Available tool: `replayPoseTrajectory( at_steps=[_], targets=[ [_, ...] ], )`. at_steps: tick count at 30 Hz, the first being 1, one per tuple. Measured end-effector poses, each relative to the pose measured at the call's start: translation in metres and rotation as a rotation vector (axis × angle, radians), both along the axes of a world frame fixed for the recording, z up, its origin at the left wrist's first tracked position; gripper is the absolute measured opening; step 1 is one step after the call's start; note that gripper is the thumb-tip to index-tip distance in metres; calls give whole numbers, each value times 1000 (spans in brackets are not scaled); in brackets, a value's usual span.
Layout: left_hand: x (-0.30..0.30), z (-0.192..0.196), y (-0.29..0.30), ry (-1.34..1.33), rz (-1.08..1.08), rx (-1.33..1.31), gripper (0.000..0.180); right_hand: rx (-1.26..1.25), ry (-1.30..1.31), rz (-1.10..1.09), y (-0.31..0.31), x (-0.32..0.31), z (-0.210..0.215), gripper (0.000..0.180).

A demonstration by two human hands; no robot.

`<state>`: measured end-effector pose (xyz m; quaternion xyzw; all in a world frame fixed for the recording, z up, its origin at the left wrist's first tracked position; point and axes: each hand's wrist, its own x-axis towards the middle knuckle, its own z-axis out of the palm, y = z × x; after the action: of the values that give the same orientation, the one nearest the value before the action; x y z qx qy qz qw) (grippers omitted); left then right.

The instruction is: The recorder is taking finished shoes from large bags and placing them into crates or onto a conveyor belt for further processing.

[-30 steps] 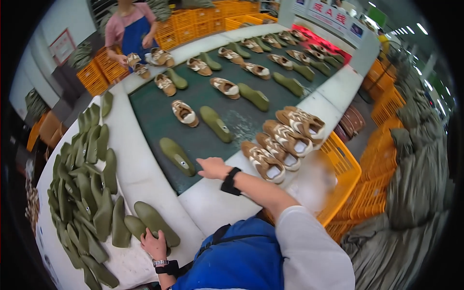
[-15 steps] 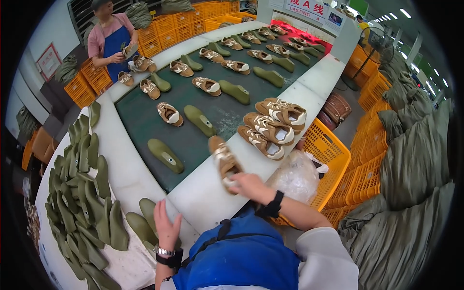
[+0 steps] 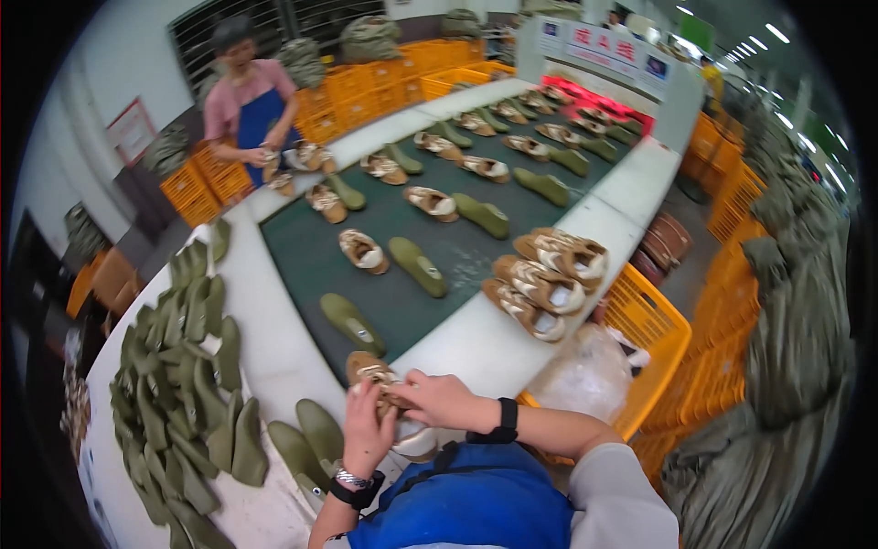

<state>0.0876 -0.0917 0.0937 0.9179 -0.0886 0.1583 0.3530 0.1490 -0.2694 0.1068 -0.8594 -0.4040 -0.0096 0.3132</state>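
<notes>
A brown and white sneaker [image 3: 368, 368] is held close in front of my blue apron, its toe pointing away from me. My left hand [image 3: 368, 432] wraps round its left side. From the right, my right hand [image 3: 441, 401] grips its upper near the opening; the fingers partly hide the laces and heel. Just beyond the toe lies a green shoe last [image 3: 352, 322] on the dark green conveyor belt [image 3: 306, 261]. Two more lasts [image 3: 315, 435] rest left of my left hand. Several matching sneakers [image 3: 535, 285] stand side by side on the white ledge at right.
A heap of green lasts [image 3: 174, 403] covers the left table. At right, a yellow crate [image 3: 675, 343] holds a clear plastic bag [image 3: 585, 373]. Sneakers and lasts line the belt. Across it a co-worker [image 3: 251, 110] handles a shoe. Stacked crates and grey-green cloth stand at far right.
The sneaker has come left and nearer my body in my right hand. My left hand, spread and apart from it before, has closed on it. The view has shifted.
</notes>
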Motion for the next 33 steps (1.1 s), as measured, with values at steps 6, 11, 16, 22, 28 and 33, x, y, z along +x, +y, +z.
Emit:
replayPoseTrajectory(
  at_steps=[6, 11, 16, 22, 28, 33],
  targets=[
    [-10, 13, 14, -59, 99, 3, 40, 442, 73, -27, 25, 12, -13, 32],
    [1, 39, 31, 130, 174, -173, 49, 514, 215, -25, 47, 29, 3, 32],
    [12, 49, 31, -27, 102, 294, 67, 528, 57, 68, 60, 33, 9, 42],
    [20, 43, 46, -401, 129, 203, 32, 28, 90, 151, 51, 39, 28, 47],
    [27, 57, 38, -373, 264, 175, 23, 203, -85, 101, 66, 39, 46, 51],
    [22, 69, 33, -279, 230, 235, 26, 375, -128, 56, 80, 43, 32, 38]
  ],
)
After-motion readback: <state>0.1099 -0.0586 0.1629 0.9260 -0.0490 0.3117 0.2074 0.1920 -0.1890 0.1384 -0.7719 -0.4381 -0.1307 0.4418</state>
